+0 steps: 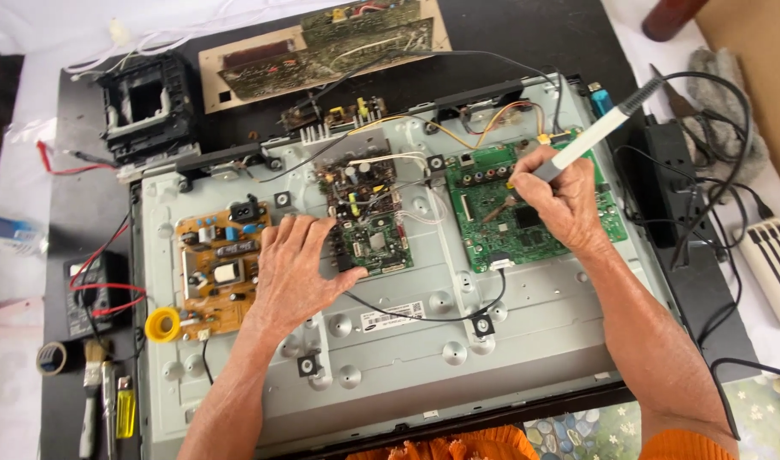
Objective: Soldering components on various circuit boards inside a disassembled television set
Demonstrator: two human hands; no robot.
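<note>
My right hand (559,203) grips a white and grey soldering iron (596,129) like a pen, its tip down on the green circuit board (492,230) at the right of the grey metal chassis (424,358). My left hand (295,271) lies flat on the chassis, its fingertips resting on the edge of the dark middle circuit board (369,213). A tan power board (215,264) sits just left of that hand. A yellow solder spool (162,324) lies at the tan board's lower left corner.
A black multimeter (96,294) with red leads, a roll of tape (53,358), a brush (90,392) and a yellow lighter (126,409) lie left. A black frame part (147,106) and another board (322,43) sit behind. A power strip (662,183) and cables are right.
</note>
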